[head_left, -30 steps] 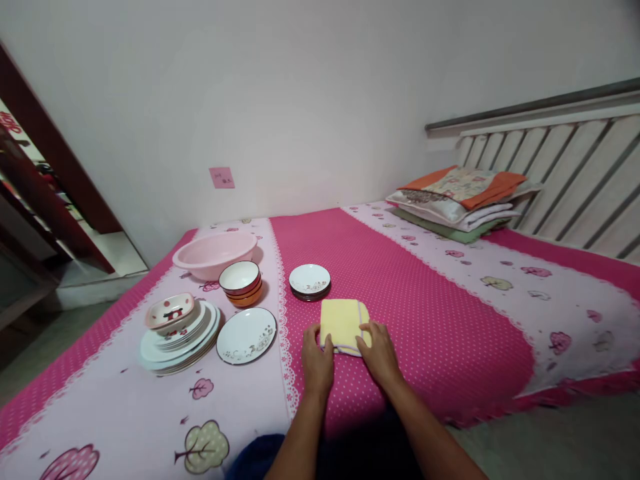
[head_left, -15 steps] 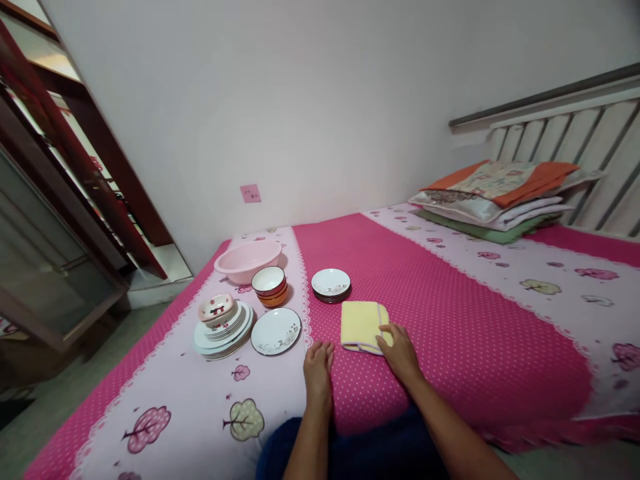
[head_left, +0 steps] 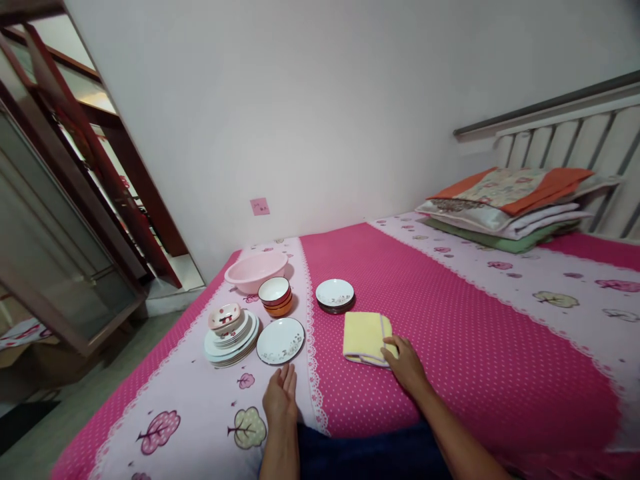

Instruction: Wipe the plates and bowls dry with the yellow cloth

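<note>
A folded yellow cloth (head_left: 365,337) with pale purple edging lies on the pink bedspread. At its right edge, the fingertips and thumb of my right hand (head_left: 407,368) are closed on the fabric. My left hand (head_left: 281,395) has its fingers stretched forward and holds nothing. Its fingertips are just below a single white plate (head_left: 281,340) with a floral print and dark rim; whether they touch it I cannot tell. Behind the cloth stands a short stack of small dark-rimmed saucers (head_left: 335,293).
Stacked white plates (head_left: 233,350) carry a small patterned bowl (head_left: 225,319) on the left. Orange and red bowls (head_left: 277,297) are stacked before a pink basin (head_left: 257,270). Folded bedding (head_left: 505,200) lies far right by the radiator (head_left: 565,143). A wall bounds the bed's back.
My left hand has moved left, from beside the cloth to below the single plate. My right hand stays at the cloth's right edge. The view has shifted slightly.
</note>
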Demonstrator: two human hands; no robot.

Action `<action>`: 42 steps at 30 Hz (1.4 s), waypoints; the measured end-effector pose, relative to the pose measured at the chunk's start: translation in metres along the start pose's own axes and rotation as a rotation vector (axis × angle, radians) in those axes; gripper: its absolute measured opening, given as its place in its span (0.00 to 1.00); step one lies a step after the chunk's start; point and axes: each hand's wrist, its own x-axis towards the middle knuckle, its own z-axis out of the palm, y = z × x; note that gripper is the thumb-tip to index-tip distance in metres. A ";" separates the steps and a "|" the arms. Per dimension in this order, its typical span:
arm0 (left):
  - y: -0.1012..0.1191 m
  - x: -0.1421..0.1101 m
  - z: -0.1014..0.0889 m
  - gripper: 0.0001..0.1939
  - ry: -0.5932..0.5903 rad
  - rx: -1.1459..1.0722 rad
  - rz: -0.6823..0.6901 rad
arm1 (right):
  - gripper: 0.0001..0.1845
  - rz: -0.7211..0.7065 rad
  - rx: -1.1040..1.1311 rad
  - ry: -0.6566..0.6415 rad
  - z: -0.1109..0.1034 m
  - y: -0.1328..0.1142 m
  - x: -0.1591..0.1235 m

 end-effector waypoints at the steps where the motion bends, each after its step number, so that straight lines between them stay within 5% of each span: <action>1: 0.000 0.002 0.002 0.06 0.010 -0.002 0.001 | 0.14 -0.003 0.006 -0.002 -0.001 0.000 0.000; 12: -0.002 0.016 0.009 0.11 0.063 0.019 0.046 | 0.13 -0.020 0.060 -0.039 -0.003 0.000 -0.001; 19: 0.016 0.045 0.026 0.16 0.128 0.164 -0.019 | 0.11 -0.013 0.071 -0.053 -0.004 0.000 0.000; 28: 0.035 0.061 0.023 0.15 0.023 0.266 -0.143 | 0.11 0.019 0.082 -0.036 -0.004 -0.003 0.002; 42: 0.029 0.060 0.008 0.12 -0.120 0.175 -0.079 | 0.11 0.057 0.150 -0.002 -0.009 -0.004 0.006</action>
